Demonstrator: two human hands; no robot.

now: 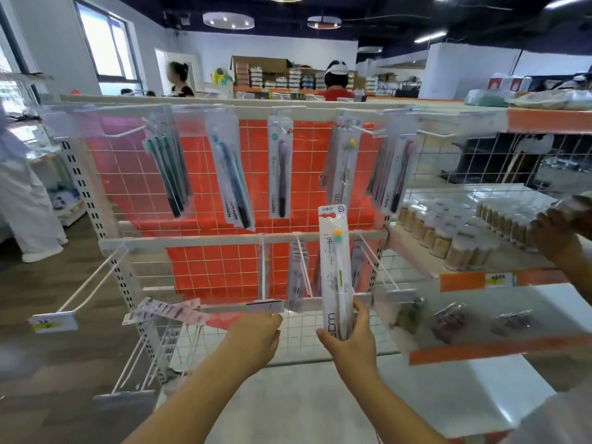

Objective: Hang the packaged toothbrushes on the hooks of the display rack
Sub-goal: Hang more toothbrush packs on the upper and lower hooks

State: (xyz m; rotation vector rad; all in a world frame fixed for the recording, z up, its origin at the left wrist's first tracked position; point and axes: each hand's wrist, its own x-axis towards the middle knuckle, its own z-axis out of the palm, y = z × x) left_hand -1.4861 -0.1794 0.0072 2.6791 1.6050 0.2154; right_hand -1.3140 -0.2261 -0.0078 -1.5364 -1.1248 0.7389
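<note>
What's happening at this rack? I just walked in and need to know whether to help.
A person is stocking the display rack with packaged toothbrushes. The right hand holds one upright packaged toothbrush by its lower end, not yet on a hook. The left hand grips a few more packs. Several top-row hooks already carry packs.

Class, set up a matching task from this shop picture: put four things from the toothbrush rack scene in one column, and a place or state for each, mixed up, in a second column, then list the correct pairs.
Column one
1. right hand
2. left hand
3. purple toothbrush pack
4. jars

Column two
A. on the side shelf, right of the rack
B. holds an upright white toothbrush pack by its lower end
C. hangs on a top-row hook
D. fingers curled, below the lower rail

Pairs: 1-B, 2-D, 3-C, 4-A
</note>
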